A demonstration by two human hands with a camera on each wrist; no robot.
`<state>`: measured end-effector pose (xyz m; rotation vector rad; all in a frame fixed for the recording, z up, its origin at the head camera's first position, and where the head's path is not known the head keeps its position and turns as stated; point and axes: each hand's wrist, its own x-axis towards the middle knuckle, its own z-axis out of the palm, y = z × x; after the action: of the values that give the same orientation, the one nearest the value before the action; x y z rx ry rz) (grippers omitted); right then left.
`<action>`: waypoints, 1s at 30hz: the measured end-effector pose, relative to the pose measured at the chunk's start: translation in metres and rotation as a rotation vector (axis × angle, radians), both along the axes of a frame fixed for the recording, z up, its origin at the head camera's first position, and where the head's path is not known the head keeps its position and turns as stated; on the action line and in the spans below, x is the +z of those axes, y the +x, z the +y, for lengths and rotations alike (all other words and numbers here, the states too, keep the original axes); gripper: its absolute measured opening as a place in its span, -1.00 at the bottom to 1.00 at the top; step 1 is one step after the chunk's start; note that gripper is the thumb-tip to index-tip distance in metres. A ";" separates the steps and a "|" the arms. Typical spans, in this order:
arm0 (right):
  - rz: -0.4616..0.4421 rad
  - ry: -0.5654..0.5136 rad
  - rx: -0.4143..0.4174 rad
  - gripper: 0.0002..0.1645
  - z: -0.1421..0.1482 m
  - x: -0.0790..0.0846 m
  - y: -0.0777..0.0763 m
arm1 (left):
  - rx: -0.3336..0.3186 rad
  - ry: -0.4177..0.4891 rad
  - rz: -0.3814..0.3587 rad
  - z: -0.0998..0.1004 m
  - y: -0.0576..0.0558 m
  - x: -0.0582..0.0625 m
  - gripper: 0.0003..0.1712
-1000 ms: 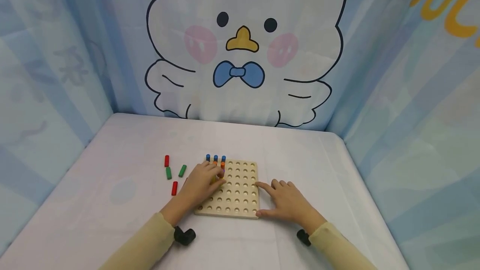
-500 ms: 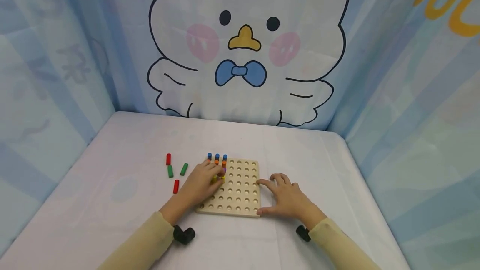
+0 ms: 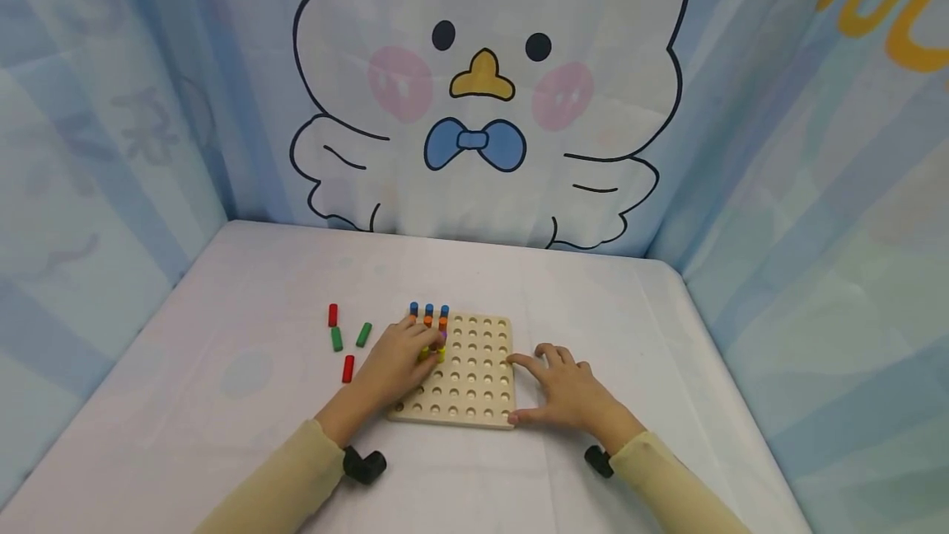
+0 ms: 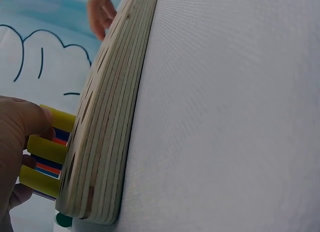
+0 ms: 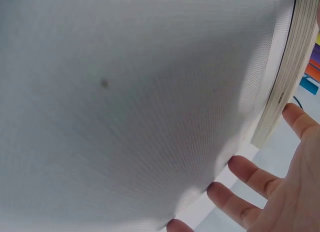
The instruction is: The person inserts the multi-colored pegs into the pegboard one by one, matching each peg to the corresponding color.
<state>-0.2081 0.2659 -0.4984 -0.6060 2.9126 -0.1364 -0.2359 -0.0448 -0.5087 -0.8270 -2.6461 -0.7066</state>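
The wooden pegboard lies flat a little below the center of the head view, its round holes bare over the right side and the lower part. My left hand covers its upper left area, thumb and fingers narrowed to a pinch on a yellow peg, the uppermost of three yellow ones lined up at the left of the left wrist view. Just above my fingers in the head view, three blue pegs stand upright along the board's top edge, with orange pegs in front of them. My right hand is spread wide at the board's right edge, index fingertip and thumb touching that side, the thumb at the lower right corner. Left of the board, two red pegs and two green pegs lie loose on the white tablecloth.
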 end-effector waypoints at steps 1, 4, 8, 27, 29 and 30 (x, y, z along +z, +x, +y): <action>0.000 -0.001 -0.002 0.17 0.000 0.000 0.000 | 0.002 -0.005 0.002 0.000 0.000 0.000 -0.84; 0.004 0.001 -0.005 0.17 -0.001 0.000 0.000 | 0.001 -0.006 -0.002 0.000 0.001 0.001 -0.83; 0.005 0.007 -0.006 0.17 -0.001 0.000 0.001 | -0.007 0.001 -0.014 -0.001 0.001 0.002 -0.84; 0.000 0.002 0.009 0.16 -0.001 -0.001 0.005 | 0.169 0.091 -0.082 -0.030 0.011 0.010 -0.82; -0.006 -0.001 0.005 0.16 -0.001 -0.001 0.005 | 0.194 0.089 -0.090 -0.037 0.012 0.011 -0.81; -0.011 -0.004 0.001 0.16 -0.001 -0.001 0.004 | 0.207 0.083 -0.101 -0.040 0.013 0.013 -0.80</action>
<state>-0.2037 0.2650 -0.4998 -0.6058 2.9025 -0.1452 -0.2227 -0.0850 -0.4962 -0.4989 -2.7183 -0.8151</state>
